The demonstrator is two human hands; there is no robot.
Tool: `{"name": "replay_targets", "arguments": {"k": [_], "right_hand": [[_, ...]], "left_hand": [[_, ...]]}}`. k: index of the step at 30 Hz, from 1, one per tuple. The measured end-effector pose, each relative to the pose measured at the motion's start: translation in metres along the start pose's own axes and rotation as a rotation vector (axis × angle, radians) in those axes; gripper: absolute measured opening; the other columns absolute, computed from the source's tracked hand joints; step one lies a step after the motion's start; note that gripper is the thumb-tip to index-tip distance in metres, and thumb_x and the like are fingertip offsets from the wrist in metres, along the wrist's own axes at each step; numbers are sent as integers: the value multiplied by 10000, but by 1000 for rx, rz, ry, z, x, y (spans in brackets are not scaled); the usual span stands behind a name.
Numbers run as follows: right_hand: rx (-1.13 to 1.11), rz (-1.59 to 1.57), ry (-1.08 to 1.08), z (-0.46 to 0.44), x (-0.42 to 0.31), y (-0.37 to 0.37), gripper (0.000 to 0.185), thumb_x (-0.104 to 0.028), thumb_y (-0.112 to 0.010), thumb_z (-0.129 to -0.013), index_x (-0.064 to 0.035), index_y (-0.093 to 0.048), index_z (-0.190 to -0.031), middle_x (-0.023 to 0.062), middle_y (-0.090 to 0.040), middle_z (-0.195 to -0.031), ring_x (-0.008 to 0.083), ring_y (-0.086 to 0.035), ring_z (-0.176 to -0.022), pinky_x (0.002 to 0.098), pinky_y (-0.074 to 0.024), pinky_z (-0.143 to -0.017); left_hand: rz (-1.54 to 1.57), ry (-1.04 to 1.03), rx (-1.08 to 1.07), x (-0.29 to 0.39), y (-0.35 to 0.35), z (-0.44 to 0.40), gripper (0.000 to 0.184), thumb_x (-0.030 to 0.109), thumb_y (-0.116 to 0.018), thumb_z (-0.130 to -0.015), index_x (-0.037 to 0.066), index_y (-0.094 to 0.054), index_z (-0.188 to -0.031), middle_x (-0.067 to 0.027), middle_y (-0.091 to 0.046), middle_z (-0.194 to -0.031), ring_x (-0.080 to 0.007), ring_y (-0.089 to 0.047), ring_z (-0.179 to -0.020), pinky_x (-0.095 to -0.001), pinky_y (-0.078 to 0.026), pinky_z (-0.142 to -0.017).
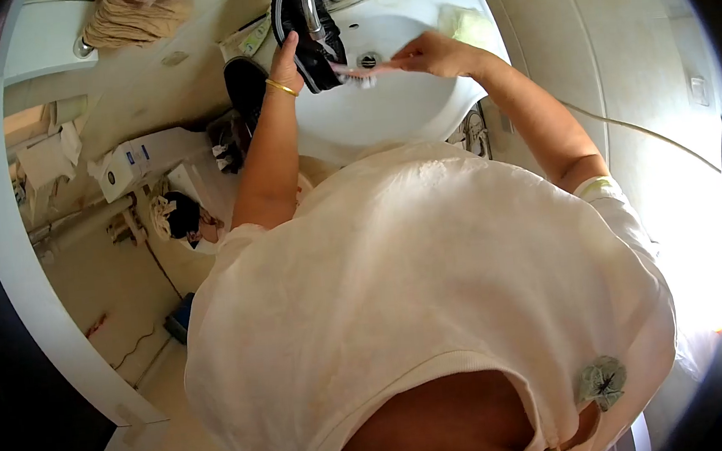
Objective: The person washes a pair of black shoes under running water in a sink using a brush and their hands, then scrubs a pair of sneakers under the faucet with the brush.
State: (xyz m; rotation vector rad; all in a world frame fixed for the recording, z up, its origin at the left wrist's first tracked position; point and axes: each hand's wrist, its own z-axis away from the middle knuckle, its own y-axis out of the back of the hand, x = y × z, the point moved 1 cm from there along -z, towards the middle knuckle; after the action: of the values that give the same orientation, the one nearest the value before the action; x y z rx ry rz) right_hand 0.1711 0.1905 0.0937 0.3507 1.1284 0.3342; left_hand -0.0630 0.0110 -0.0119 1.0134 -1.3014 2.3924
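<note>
While the left hand grips a black shoe at the top of the frame, left of centre, the right hand pinches the handle of a pink brush whose far end meets the lower end of that shoe, over the sink. The left thumb lies along the shoe's side, the other left fingers mostly out of sight; the right fingers are closed round the handle. Brushing therefore looks under way rather than finished, though how much of the shoe has been scrubbed I cannot tell, since its surface is dark and partly behind the faucet. A second dark shoe, as it seems, lies further left in the upper part of the frame, out of both hands; whether it is cleaned or waiting does not show. Rinsing of the held shoe appears to remain, judging by the brush set against it.
</note>
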Motion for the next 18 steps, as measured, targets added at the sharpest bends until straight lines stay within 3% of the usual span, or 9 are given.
{"name": "replay_targets", "arguments": {"k": [1,4,5,8,12,16,18], "right_hand": [[-141,-107,-80,3,0,3,367,-323,-606,-830,-5,-647,-1009,181,-655,-933,220,-615,-850,321,-463,-760],[-142,-8,-13,-2,-4,9,367,-340,-602,-829,-17,-651,-997,173,-658,-898,232,-618,-812,328,-467,-743],[-110,211,-77,-6,-9,14,361,-349,-599,-826,-29,-656,-984,165,-655,-850,236,-615,-781,335,-468,-726],[145,212,-112,-4,-28,6,352,-342,-609,-813,-47,-651,-999,154,-645,-801,240,-594,-723,342,-467,-696],[-148,-183,-210,2,8,8,373,-305,-608,-810,-12,-629,-1039,159,-642,-790,232,-557,-654,325,-464,-663],[85,69,-90,-7,7,11,352,-269,-632,-802,-4,-635,-1033,150,-656,-865,197,-594,-729,319,-474,-697],[117,50,-70,3,-8,13,314,-212,-584,-846,22,-616,-1052,125,-655,-870,187,-599,-784,292,-474,-714]], "left_hand": [[11,-4,0,5,-12,7,539,292,-682,-780,21,-472,-1196,-86,-557,-1126,-219,-532,-1027,-375,-420,-915],[56,40,-24,-2,-10,8,467,277,-671,-789,32,-510,-1152,-91,-584,-1085,-234,-562,-987,-391,-441,-897],[56,28,-22,-8,-8,5,461,276,-670,-790,31,-513,-1147,-91,-583,-1086,-233,-564,-981,-392,-445,-892],[36,24,-28,-8,-6,1,466,281,-668,-791,31,-509,-1151,-87,-582,-1090,-230,-567,-973,-392,-449,-884],[8,17,-46,4,-9,2,486,306,-668,-791,35,-502,-1159,-80,-578,-1097,-227,-564,-981,-391,-446,-886],[49,-21,-54,-7,-14,0,513,320,-672,-788,35,-492,-1176,-77,-573,-1114,-227,-547,-1021,-382,-430,-907],[92,-22,-35,-12,-5,-8,525,314,-672,-788,31,-485,-1188,-82,-568,-1128,-230,-540,-1036,-385,-422,-920]]}}
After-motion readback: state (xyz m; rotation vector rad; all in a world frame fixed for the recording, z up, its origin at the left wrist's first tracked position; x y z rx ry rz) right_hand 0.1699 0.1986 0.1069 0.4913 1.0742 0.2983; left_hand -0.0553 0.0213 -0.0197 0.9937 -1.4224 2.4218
